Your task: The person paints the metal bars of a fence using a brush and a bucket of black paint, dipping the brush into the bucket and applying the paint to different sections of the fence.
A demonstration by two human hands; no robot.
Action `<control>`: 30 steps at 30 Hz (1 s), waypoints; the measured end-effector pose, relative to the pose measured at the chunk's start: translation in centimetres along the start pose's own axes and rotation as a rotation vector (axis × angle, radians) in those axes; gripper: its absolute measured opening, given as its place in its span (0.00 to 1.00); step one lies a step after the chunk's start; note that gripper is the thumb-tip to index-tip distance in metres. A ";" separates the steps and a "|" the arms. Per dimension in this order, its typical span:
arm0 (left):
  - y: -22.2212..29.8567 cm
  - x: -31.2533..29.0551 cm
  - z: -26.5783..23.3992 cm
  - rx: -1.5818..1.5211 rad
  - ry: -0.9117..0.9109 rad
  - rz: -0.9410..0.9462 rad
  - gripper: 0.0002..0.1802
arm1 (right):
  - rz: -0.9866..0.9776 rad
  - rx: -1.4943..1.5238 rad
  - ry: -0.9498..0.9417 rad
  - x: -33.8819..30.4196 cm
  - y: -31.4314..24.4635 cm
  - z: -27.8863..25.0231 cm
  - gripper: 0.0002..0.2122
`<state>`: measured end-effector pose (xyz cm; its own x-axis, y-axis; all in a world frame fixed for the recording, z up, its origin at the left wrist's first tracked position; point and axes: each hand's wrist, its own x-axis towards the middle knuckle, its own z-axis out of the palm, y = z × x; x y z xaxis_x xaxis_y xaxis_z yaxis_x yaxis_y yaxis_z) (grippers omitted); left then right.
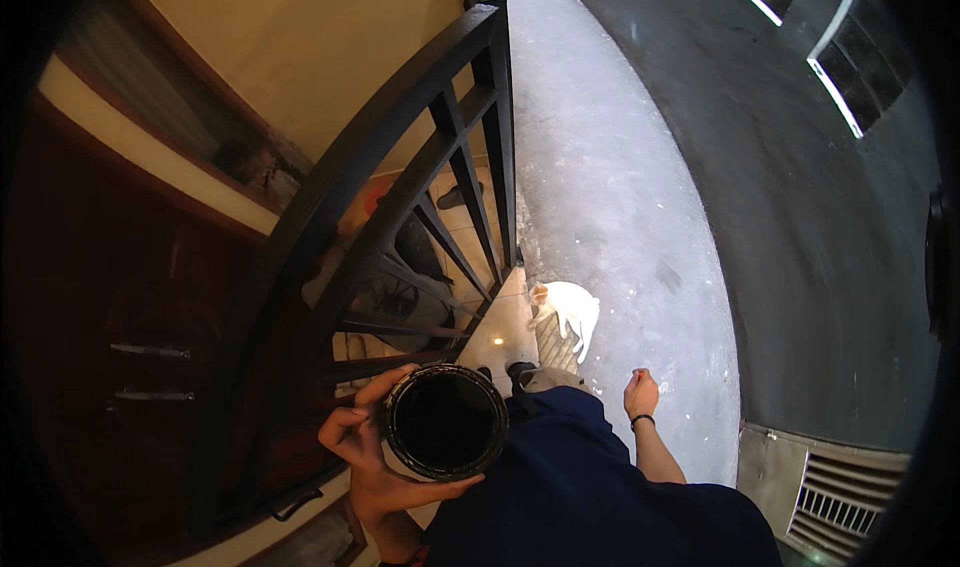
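Container (445, 422), dark and round, sits in your left hand (372, 467) in front of your body, its mouth facing up toward you; your thumb lies along its near side and your fingers wrap its left and far sides. The inside is too dark to read. Behind it spreads your navy shirt (600, 457). Your right hand (642, 395) hangs well apart, out to the right, fingers curled into a loose fist, a black band (641, 421) around its wrist; whether anything is inside that fist, you cannot tell. To your left stands the black gate (493, 62), with a dark red door (100, 297) further left. Past your feet a pale step (505, 332) meets the gate's foot, and a white cat (570, 309) with an orange head is just beside it. Beyond runs the grey lane (620, 187), bordered on the right by a dark wall (790, 207).
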<state>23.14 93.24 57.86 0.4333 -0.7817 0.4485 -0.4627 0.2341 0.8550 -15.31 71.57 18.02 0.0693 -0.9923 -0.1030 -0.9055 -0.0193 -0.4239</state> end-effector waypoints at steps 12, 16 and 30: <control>-0.1 0.2 -5.0 -0.156 -0.147 -0.003 0.76 | 0.156 0.002 0.081 -9.1 -4.0 0.1 0.10; 0.6 0.7 -6.7 -0.179 -0.254 -0.067 0.70 | 0.204 0.098 0.181 -11.2 -7.1 -1.0 0.11; -1.6 -2.4 -10.4 -0.227 -0.371 0.097 0.67 | 0.150 0.402 0.512 -13.8 -16.1 -1.1 0.11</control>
<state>30.85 100.77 58.16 0.0703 -0.8947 0.4410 -0.2884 0.4050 0.8676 -2.15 85.45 27.22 -0.3425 -0.9153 0.2117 -0.6565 0.0720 -0.7509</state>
